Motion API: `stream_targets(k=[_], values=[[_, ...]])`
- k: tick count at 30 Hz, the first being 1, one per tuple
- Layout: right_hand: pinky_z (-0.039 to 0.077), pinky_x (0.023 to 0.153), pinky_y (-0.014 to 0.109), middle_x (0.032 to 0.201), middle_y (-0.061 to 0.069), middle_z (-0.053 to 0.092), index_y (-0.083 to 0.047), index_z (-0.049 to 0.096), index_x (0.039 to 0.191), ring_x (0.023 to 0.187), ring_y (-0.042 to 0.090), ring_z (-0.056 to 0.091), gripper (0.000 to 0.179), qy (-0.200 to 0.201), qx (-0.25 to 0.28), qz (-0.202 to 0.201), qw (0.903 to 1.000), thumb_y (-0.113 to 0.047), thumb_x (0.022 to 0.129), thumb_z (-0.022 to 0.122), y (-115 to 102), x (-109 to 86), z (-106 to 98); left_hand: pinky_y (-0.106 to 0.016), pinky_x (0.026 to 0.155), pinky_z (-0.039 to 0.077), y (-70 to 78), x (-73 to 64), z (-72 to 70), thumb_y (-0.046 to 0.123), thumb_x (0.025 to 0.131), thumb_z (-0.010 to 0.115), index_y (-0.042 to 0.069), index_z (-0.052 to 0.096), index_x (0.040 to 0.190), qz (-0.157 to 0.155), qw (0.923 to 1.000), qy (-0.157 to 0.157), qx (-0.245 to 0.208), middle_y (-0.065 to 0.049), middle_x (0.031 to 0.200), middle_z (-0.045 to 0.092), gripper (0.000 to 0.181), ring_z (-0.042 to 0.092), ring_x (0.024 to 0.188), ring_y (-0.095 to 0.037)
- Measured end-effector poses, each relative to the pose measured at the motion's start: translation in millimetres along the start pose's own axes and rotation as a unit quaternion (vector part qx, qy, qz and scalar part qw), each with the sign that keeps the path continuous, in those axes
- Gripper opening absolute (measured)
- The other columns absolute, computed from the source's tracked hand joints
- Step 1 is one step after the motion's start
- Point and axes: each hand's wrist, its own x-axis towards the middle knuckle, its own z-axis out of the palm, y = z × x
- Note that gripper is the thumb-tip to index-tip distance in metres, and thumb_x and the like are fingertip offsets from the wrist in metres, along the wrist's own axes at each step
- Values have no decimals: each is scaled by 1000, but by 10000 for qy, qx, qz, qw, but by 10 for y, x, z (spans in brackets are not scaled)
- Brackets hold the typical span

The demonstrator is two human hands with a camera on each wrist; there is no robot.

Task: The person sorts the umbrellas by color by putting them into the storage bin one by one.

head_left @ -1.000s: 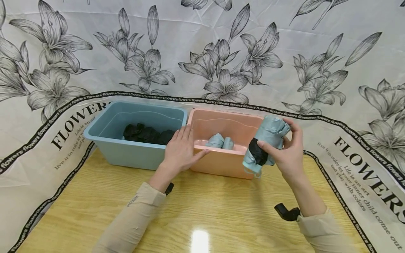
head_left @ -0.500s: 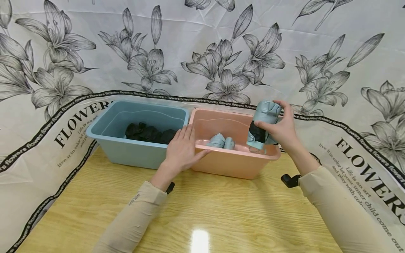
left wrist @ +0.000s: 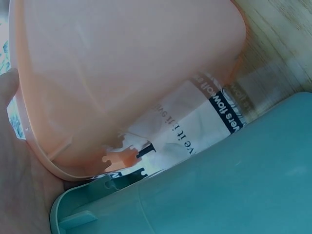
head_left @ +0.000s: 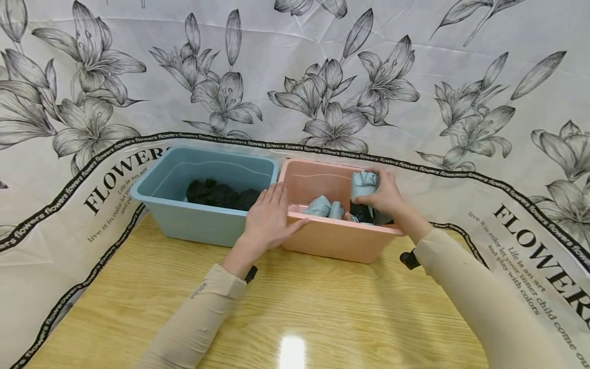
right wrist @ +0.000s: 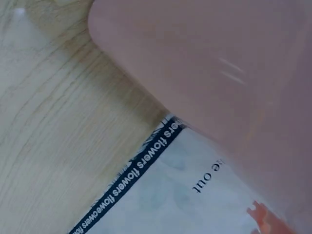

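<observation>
My right hand (head_left: pixel 383 199) grips a rolled pale-blue and black bundle (head_left: pixel 363 190) and holds it down inside the pink bin (head_left: pixel 332 241), at its right end. Two smaller pale-blue rolls (head_left: pixel 322 207) lie in the middle of that bin. My left hand (head_left: pixel 267 218) rests flat with straight fingers across the pink bin's front left rim, next to the blue bin (head_left: pixel 184 223). Black rolled items (head_left: pixel 218 195) lie in the blue bin. The left wrist view shows the pink bin's wall (left wrist: pixel 122 73) and the blue bin's wall (left wrist: pixel 219 185) close up; the right wrist view shows the pink bin (right wrist: pixel 219 58).
Both bins stand side by side at the back of a wooden table (head_left: pixel 295 312). A white cloth printed with grey lilies and "FLOWERS" lettering (head_left: pixel 295 87) drapes behind and along both sides of the table.
My right hand carried the pale-blue bundle from above the table's right side over the pink bin's rim and lowered it inside. The left hand stayed on the rim.
</observation>
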Motion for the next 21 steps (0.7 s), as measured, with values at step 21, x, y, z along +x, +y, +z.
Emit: stream_targets(k=[21], values=[[50,73,25,135,32,47,9,50,131,111,37,50,61,-1546,-352,163,9872,9,79,83,185,77,141,-42,127,22,5,15,1,84,95,35,-1,24,164,-23,10000,1,-43,-17,171,23,110,24,157,-31]])
